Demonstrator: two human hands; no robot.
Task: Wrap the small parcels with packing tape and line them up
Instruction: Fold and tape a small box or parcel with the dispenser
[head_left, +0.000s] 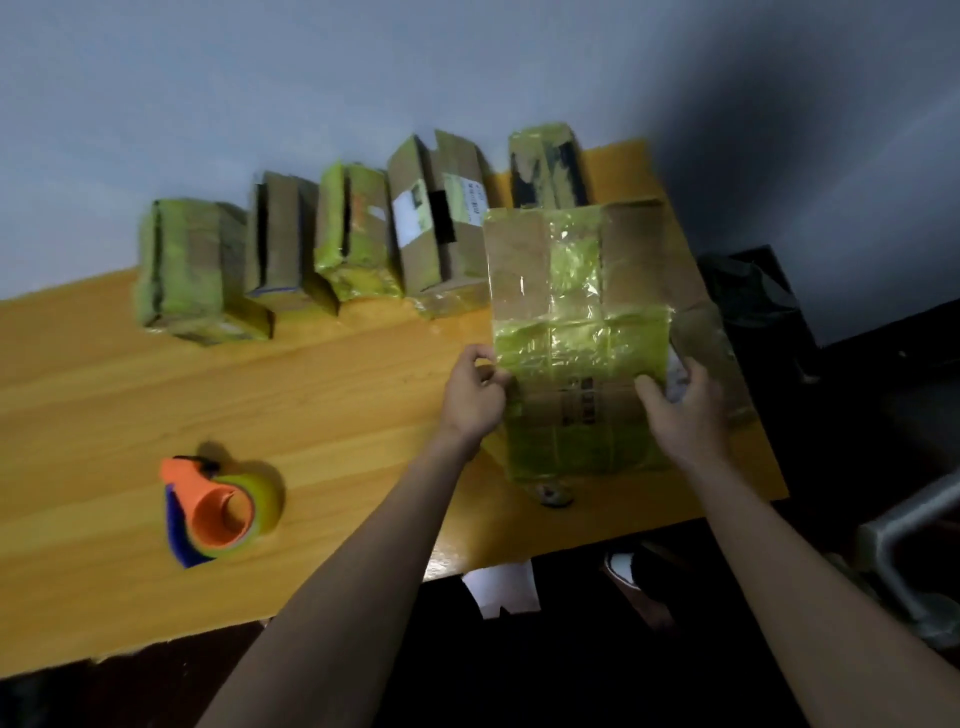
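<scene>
I stand at a wooden table (104, 395) with a warm orange-yellow top. Behind it, toward 12 o'clock, there is a plain grey-blue wall (363, 67), and it becomes darker with shadow toward 2 o'clock. At 3 o'clock I see a black piece of furniture (779, 291). At 4 o'clock there is a grey metal frame (904, 551). The floor (571, 675) below the table edge is very dark.

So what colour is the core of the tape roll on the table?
Orange, on the tape roll, best seen in the head view.

Dim, soft blur, warped edges.
</scene>
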